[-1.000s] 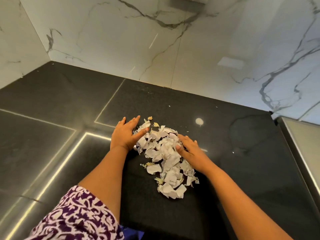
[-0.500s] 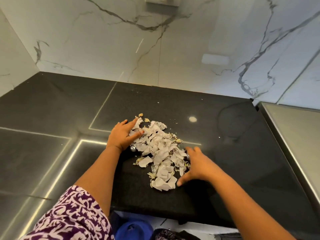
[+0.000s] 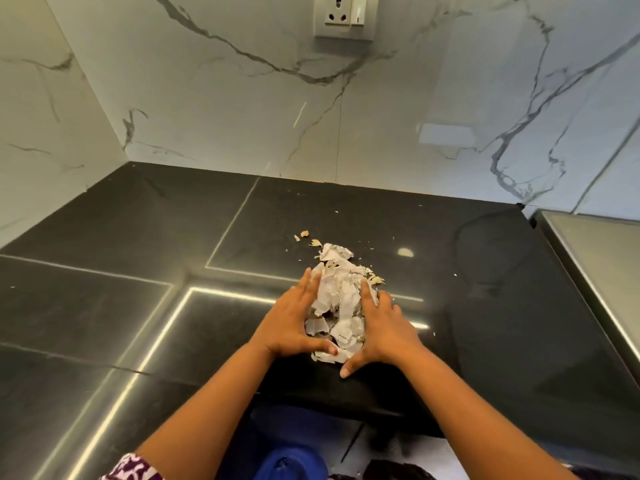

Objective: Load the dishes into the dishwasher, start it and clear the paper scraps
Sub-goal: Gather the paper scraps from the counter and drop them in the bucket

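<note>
Many scraps (image 3: 337, 299), between left hand (image 3: 291, 323), right hand (image 3: 384, 327)

Tiny print on one paper scrap (image 3: 343, 337) is unreadable.

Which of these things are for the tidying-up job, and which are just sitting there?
For the job: the paper scrap pile, pressed between the left hand and right hand; stray bits behind it on the black counter.

Just there: the wall socket, the steel surface at right, the blue thing below the counter edge.
</note>
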